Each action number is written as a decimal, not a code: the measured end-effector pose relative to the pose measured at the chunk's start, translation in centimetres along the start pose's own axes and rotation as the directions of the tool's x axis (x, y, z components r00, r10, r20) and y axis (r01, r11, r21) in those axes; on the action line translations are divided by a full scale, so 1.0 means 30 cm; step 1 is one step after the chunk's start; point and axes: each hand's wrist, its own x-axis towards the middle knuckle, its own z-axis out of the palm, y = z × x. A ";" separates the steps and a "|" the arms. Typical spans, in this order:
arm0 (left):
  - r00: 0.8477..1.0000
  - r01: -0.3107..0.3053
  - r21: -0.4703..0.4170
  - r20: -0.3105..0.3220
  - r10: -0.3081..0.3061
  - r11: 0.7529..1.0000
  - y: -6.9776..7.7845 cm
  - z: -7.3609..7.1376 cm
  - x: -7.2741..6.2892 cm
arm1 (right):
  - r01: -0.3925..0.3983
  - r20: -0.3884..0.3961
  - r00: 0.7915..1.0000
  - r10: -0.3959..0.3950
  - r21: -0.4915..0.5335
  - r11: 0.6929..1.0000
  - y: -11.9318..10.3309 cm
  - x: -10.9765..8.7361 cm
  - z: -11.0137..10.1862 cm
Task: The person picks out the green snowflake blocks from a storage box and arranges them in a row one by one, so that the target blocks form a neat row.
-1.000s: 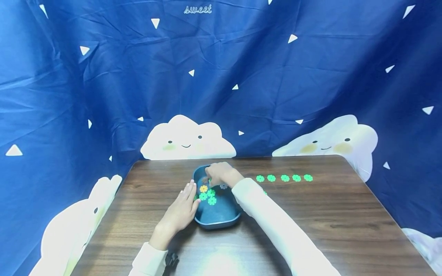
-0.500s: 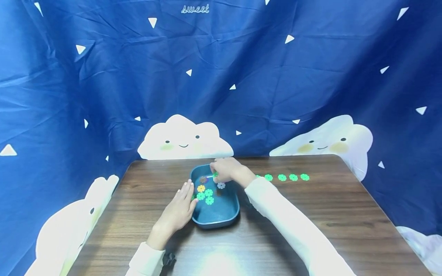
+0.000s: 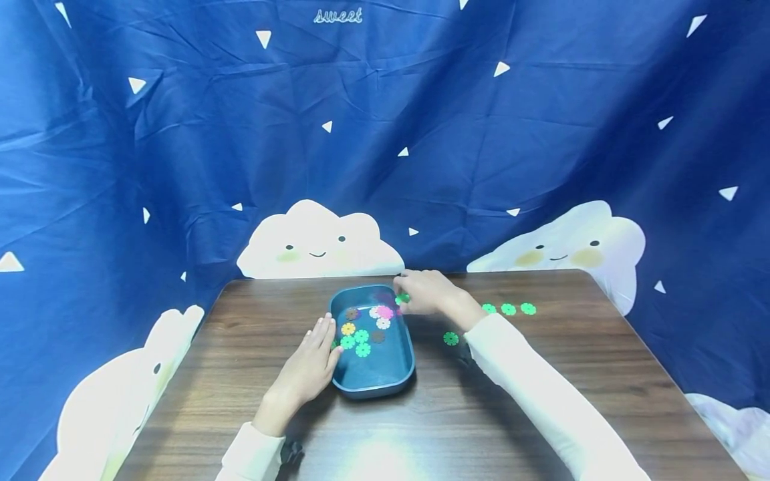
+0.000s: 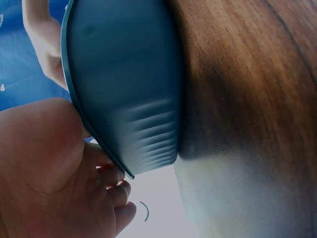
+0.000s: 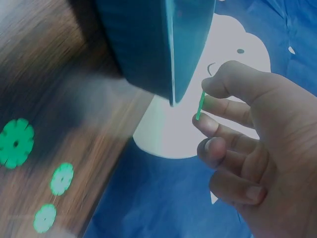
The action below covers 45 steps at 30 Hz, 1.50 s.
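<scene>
A dark blue plastic tray (image 3: pixel 379 374) stands on the table, holding several flower-shaped discs in green, orange, pink, white and brown. My left hand (image 3: pixel 303 366) rests along the tray's left rim with its fingers straight. Just past the far right corner of the tray, my right hand (image 3: pixel 432 294) is raised. Thumb and fingers pinch a green flower-shaped disc (image 5: pixel 200 106), seen edge-on in the right wrist view. The left wrist view has the ridged outer wall of the tray (image 4: pixel 124 84) beside the left palm (image 4: pixel 49 163).
To the right on the wooden table (image 3: pixel 541 374) lie green discs in a row, the rightmost disc (image 3: pixel 528 308) among them. One nearer green disc (image 3: pixel 450 339) lies below the row. The right forearm hides part of it. A blue cloth (image 3: pixel 385 133) hangs behind the table.
My right hand has come out of the tray with the green disc, moving right over the far right rim. Pink and white discs it covered now show. The left hand stays at the rim.
</scene>
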 end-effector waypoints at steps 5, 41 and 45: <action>1.000 0.001 -0.001 0.003 -0.001 1.000 0.004 0.001 -0.002 | -0.006 -0.041 0.999 0.005 -0.008 1.000 0.055 -0.058 -0.007; 1.000 -0.001 -0.017 -0.011 0.001 1.000 0.003 0.014 -0.003 | -0.124 -0.152 0.979 0.136 0.084 0.989 0.262 -0.369 0.045; 1.000 -0.004 -0.011 -0.010 0.003 1.000 0.001 0.012 -0.001 | -0.139 -0.142 0.978 0.151 0.090 0.986 0.281 -0.395 0.069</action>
